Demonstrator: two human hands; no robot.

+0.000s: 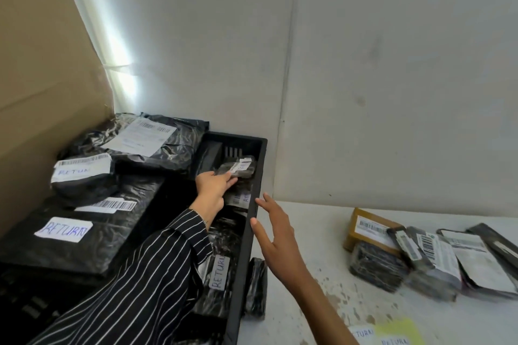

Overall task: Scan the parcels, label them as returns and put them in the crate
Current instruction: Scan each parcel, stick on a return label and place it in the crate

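A long black crate runs away from me, with several black parcels inside, two marked RETURN. My left hand, in a striped sleeve, reaches into the crate's far end. Its fingertips pinch the near edge of a small black parcel with a white label. My right hand hovers with fingers spread just right of the crate's rim and holds nothing.
Large black parcels marked RETURN are stacked left of the crate, against a cardboard sheet. A small black parcel lies beside the crate. On the white table at right is a brown box among bagged parcels. RETURN stickers lie near me.
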